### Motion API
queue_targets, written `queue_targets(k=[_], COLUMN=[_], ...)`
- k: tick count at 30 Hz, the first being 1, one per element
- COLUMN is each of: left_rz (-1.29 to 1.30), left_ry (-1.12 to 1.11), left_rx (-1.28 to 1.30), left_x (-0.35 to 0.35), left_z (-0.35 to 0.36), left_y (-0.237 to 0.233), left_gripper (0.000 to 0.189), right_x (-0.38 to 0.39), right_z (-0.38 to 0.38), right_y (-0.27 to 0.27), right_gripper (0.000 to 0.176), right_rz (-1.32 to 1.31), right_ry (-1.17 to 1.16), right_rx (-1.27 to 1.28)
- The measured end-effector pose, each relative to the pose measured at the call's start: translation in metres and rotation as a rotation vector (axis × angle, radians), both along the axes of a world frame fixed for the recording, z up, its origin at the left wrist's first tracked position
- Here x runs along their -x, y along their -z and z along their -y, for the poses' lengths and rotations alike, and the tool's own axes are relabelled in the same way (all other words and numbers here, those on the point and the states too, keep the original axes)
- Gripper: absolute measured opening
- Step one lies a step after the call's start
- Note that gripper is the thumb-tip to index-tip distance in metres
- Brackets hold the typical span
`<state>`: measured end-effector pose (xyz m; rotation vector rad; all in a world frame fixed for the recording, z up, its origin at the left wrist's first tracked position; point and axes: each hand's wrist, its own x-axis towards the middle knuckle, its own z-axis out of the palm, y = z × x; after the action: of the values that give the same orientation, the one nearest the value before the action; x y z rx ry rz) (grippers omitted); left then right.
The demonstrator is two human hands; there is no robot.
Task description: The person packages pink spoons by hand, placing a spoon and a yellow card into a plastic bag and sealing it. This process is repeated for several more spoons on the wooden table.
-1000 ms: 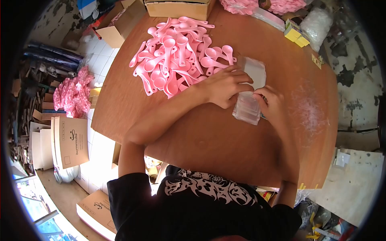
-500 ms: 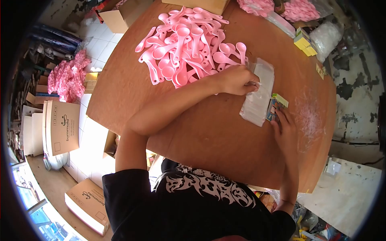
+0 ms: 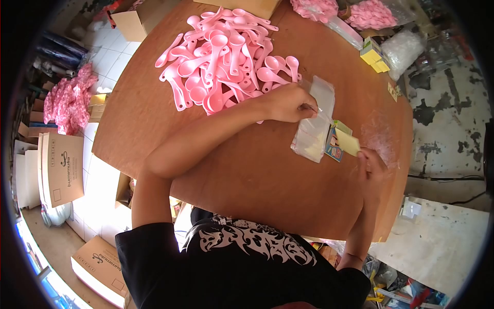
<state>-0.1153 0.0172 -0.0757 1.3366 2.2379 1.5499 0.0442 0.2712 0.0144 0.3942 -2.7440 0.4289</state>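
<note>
Since it left the box (image 3: 334,150) — the right hand (image 3: 371,164) pinches a yellow slip (image 3: 348,143).

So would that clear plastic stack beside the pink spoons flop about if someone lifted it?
Probably: the clear plastic stack looks thin and creased, so likely floppy and fairly light. Its shiny surface suggests the layers might slide apart.

The right hand (image 3: 371,165) now holds a pale yellow card (image 3: 348,143).
</note>
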Motion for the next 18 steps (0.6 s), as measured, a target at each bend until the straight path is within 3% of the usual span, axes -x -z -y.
queue_targets(k=[2, 4, 7, 11, 13, 18], left_rz=[0.038, 0.157, 0.290, 0.323, 0.312, 0.279], left_ry=[-0.011, -0.015, 0.095, 0.147, 0.133, 0.050], left_rx=[-0.028, -0.027, -0.040, -0.068, -0.119, 0.086], left_x=[0.003, 0.002, -0.008, -0.021, -0.019, -0.011], left_z=[0.000, 0.003, 0.002, 0.001, 0.002, 0.005], left_y=[-0.002, -0.010, -0.021, -0.039, -0.039, -0.042], left_gripper=[0.018, 0.019, 0.020, 0.022, 0.024, 0.027], right_x=[-0.001, 0.010, 0.031, 0.056, 0.062, 0.061], right_z=[0.005, 0.003, 0.022, 0.031, 0.024, 0.019], right_y=[-0.011, -0.014, -0.019, -0.015, -0.014, -0.011], right_gripper=[0.010, 0.010, 0.012, 0.012, 0.011, 0.010], right_rz=[-0.084, -0.274, -0.231, -0.229, -0.130, -0.011], right_ry=[0.104, 0.032, -0.007, -0.027, -0.075, -0.074], right_rx=[0.123, 0.479, 0.691, 0.765, 0.665, 0.632])
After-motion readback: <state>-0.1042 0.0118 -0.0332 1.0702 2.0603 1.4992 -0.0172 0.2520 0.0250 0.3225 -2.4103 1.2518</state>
